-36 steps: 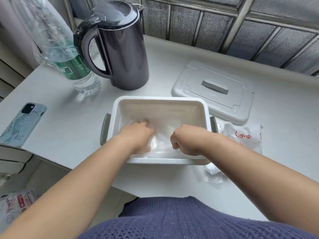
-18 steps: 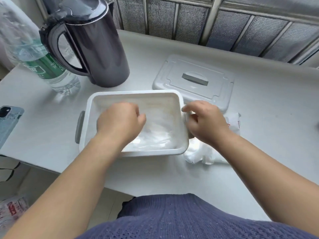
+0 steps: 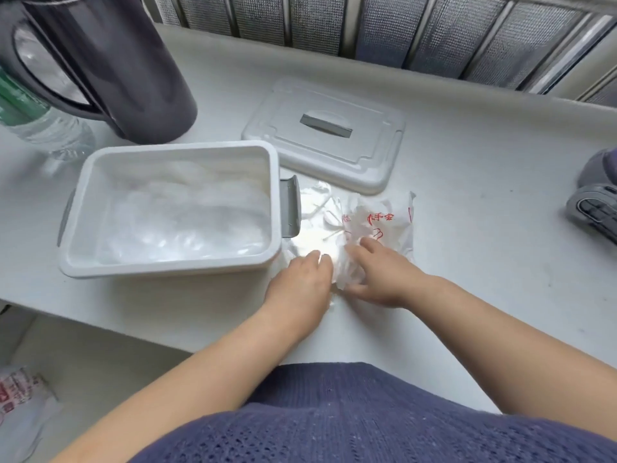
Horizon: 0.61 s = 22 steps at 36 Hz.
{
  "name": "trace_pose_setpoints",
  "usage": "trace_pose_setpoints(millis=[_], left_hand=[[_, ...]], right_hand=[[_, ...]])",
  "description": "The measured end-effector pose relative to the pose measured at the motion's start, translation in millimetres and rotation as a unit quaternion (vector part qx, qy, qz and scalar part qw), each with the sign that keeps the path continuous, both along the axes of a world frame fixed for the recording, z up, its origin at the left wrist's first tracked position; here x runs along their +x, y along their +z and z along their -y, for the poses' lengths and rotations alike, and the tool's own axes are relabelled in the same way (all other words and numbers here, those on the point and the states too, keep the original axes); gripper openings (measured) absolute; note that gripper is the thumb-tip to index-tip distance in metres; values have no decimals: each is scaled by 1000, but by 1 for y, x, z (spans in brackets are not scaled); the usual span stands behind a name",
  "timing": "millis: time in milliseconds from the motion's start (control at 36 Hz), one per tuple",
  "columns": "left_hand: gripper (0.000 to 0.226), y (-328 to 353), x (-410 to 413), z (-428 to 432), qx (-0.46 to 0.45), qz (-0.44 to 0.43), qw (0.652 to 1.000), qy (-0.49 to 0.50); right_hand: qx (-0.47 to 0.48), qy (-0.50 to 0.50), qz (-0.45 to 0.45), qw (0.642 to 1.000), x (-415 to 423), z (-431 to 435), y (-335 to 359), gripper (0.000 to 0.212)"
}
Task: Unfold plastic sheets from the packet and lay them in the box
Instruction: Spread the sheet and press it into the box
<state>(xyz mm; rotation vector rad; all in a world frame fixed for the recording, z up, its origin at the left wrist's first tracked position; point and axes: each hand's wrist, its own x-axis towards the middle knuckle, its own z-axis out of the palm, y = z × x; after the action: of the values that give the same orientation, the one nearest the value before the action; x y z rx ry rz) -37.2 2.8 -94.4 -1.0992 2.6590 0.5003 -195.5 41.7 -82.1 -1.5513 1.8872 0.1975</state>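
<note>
Hands meet on the white table (image 3: 467,202), just off the box's near right corner. The left hand (image 3: 300,282) lies palm down with its fingertips on a glaring patch of clear plastic; I cannot tell whether it pinches anything. The right hand (image 3: 380,272) is just beside it at three o'clock, fingers and thumb curved round the crumpled near end of the packet (image 3: 380,222), grasping it.

The packet, white with red print, lies flat on the table at one o'clock from the hands, touching the box's right side. Loose clear plastic spills from it toward the grey handle (image 3: 289,208).

The box (image 3: 167,265), white and rectangular, stands open at ten o'clock from the hands. Plastic sheets (image 3: 187,222) already lie in it, rumpled and translucent, covering the floor and climbing the far wall.

The box's lid (image 3: 334,155), with a grey recessed grip, rests flat on the table at twelve o'clock from the hands, just beyond the packet and box.

A dark kettle (image 3: 133,61) stands at eleven o'clock, behind the box, and a clear water bottle (image 3: 40,121) with a green label shows through its handle at the left edge. A grey device (image 3: 597,202) is cut off at three o'clock. A dark blue knitted garment (image 3: 334,412) fills the view at six o'clock, and a printed bag (image 3: 20,396) lies below the table at eight o'clock.
</note>
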Motion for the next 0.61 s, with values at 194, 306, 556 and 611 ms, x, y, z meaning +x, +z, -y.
trace_pose_setpoints(millis=[194, 306, 556, 611], left_hand=[[21, -2, -13, -2, 11, -97, 988, 119], [14, 7, -20, 4, 89, -171, 955, 227], [17, 55, -22, 22, 211, -399, 840, 302], [17, 74, -23, 24, 220, -438, 823, 288]], right_hand=[[20, -42, -15, 999, -21, -8, -4, 73], [13, -77, -15, 997, -26, -12, 0, 72], [-146, -78, 21, 986, -12, -7, 27, 88], [-183, -77, 43, 979, -6, -2, 33, 98]])
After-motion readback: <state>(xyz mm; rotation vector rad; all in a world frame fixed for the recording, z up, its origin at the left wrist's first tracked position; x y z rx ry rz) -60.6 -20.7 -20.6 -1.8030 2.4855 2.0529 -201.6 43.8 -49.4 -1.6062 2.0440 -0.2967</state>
